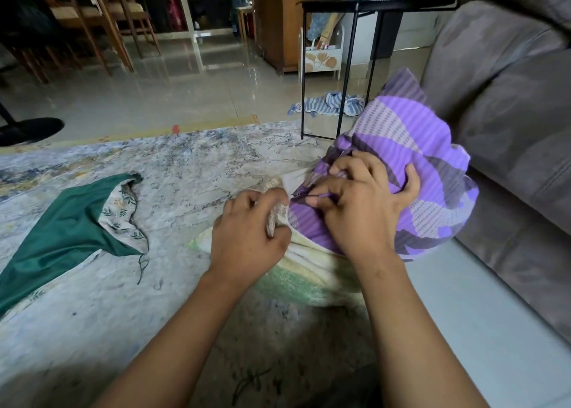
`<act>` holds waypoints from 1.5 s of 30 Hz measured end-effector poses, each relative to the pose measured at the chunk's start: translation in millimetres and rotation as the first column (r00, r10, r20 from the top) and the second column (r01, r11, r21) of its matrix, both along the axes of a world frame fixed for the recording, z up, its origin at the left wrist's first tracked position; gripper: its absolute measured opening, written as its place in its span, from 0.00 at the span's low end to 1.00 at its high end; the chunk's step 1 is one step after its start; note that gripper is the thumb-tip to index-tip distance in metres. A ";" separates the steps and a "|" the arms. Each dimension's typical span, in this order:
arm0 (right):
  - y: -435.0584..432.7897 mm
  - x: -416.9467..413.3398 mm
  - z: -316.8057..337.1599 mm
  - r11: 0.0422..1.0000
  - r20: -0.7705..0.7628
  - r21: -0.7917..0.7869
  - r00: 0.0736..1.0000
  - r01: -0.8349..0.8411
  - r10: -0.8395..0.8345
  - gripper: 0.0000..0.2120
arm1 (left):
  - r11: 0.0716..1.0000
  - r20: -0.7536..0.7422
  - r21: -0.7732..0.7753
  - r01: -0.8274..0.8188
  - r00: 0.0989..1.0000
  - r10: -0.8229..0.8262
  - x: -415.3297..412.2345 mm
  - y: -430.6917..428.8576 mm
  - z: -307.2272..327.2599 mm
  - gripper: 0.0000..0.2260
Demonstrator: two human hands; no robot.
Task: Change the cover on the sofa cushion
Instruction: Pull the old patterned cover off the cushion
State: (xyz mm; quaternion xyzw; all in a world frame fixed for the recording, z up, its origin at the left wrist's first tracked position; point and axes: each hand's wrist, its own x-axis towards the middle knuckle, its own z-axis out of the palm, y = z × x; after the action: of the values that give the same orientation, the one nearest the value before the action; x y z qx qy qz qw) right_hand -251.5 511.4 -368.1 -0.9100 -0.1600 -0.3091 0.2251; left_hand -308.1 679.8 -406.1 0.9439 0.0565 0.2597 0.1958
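A cushion lies on the rug in front of me, its far part inside a purple striped cover. Its pale green and cream inner cushion sticks out of the cover's open end toward me. My left hand grips a bunched corner of the inner cushion. My right hand grips the edge of the purple cover at its opening, fingers curled into the cloth. A green satin cover with a floral lining lies flat on the rug at the left.
A grey sofa stands right beside the cushion. A black metal side table stands behind it, with a blue striped cloth on the tiled floor under it. The patterned rug spreads left. Wooden chairs stand at the far left.
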 end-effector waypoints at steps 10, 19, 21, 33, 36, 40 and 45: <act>-8.0 5.9 -7.6 0.972 0.120 0.212 0.984 0.102 -0.130 0.04 | 0.952 -0.050 -0.285 -0.109 0.994 0.099 -7.5 27.5 -39.6 0.18; 12.6 11.6 -8.0 0.964 -0.011 0.220 0.988 -0.150 0.157 0.07 | 0.940 -0.094 -0.341 -0.014 0.995 -0.019 -12.0 34.9 -36.6 0.24; 12.4 13.8 -11.6 0.923 0.017 0.253 0.955 -0.290 0.295 0.08 | 0.958 -0.041 -0.278 0.076 0.995 -0.091 -6.5 27.0 -25.7 0.27; -51.7 62.5 -70.6 0.431 -0.703 0.708 0.619 0.559 0.351 0.35 | 0.957 -0.269 -0.254 -0.142 0.961 0.071 -39.7 56.0 -124.8 0.25; -19.9 55.7 -78.2 0.622 -0.690 0.691 0.595 0.368 0.413 0.38 | 0.951 -0.252 -0.264 -0.159 0.963 0.091 -64.9 61.3 -142.4 0.20; 17.9 47.0 -102.1 0.825 -0.717 0.511 0.649 0.241 0.254 0.35 | 0.954 -0.293 -0.244 -0.172 0.951 0.096 -84.0 64.5 -142.6 0.18; 17.5 41.5 -101.9 0.828 -0.659 0.526 0.708 0.193 0.253 0.19 | 0.968 -0.207 -0.141 -0.209 0.962 0.177 -86.3 59.4 -80.2 0.16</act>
State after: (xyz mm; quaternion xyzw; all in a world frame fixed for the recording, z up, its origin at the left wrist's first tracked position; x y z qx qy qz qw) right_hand -210.0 528.9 -469.9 -0.8471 0.0204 0.0332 0.5300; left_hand -394.4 739.3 -486.4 0.9356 0.1881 0.1794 0.2389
